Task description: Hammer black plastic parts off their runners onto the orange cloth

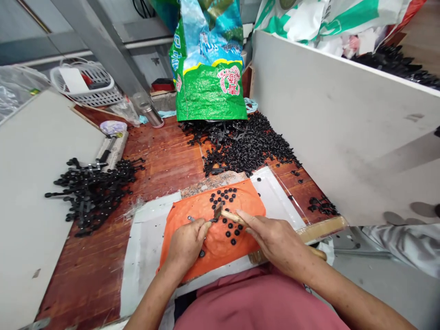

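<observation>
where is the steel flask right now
The steel flask is upper left in the head view, between the white basket and the green bag.

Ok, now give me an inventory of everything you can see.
Table: one, red-brown, underneath
Cloth: one, orange, front centre
Round pieces: roughly two dozen, black, on the cloth
Hammer: one, pale wooden handle, right hand
Small part: one, black, left fingertips
Loose parts: uncountable, black, heaped behind the cloth
Branching parts: uncountable, black, piled left
Printed bag: one, green and blue, back centre
Flask: one, silver, back left
Basket: one, white, back left
Panels: two, pale grey, either side
Hands: two, left and right, over the cloth
</observation>
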The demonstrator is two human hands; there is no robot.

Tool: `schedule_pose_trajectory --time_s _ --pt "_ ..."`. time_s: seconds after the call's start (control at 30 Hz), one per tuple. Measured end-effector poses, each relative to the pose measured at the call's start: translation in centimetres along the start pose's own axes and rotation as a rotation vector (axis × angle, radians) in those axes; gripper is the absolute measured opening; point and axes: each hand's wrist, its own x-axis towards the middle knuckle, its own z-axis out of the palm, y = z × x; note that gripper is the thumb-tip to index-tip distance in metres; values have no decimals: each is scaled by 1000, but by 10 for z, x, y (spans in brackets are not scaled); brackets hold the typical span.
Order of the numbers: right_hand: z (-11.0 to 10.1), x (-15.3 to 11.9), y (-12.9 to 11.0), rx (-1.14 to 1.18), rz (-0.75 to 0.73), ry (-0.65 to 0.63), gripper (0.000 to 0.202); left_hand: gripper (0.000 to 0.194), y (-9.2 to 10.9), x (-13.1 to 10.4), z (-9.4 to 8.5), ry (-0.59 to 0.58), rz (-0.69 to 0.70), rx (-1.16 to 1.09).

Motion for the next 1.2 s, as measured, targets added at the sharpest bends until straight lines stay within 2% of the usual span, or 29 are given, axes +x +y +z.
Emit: schedule_pose_trajectory --time_s 0.13,0.23,0.3,0.4,0.47,0.53,0.6,0.7,0.77,0.87,0.97,1.03,1.13,1.2 --pt "14 -2 1 -87 -15 24 61 36 -1 1 0 -17 -3 51" --pt "22 -1 0 -234 31 -58 66 34 -3 1 2 -4 -2 53" --pt "21 1 -1 -215 40 -84 64 34 -4 0 2 5 -5 41" --pt "10 7 -4 93 -7 45 55 37 -2 -5 0 -25 55 -20" --pt "3 13 -6 306 -2 130 47 37 5 -11 -4 -63 145 -87" --pt "1 21 -9 460 40 155 30 36 15 -19 -10 -101 249 -164" --pt "5 28 -11 634 61 101 15 34 25 -25 -16 -150 332 -248" --pt "16 33 -13 945 39 -65 16 34 34 -30 -21 -231 395 -367" --pt "22 33 -14 1054 41 -110 18 35 35 -31 -22 -247 414 -419" --pt "28 30 -15 1066 69 -70 17 31 32 -30 -17 -183 403 -440" --pt "34 29 -17 1070 113 -15 16 21 31 -29 -9 -24 282 -498" --pt "38 30 -18 1056 146 37 14 29 31 -27 -3 85 181 -609" --pt "44 30 -20 983 155 139 9 54 32 -22 5 235 59 -786" --pt "47 30 -21 932 152 179 9 54 32 -19 8 277 3 -833"
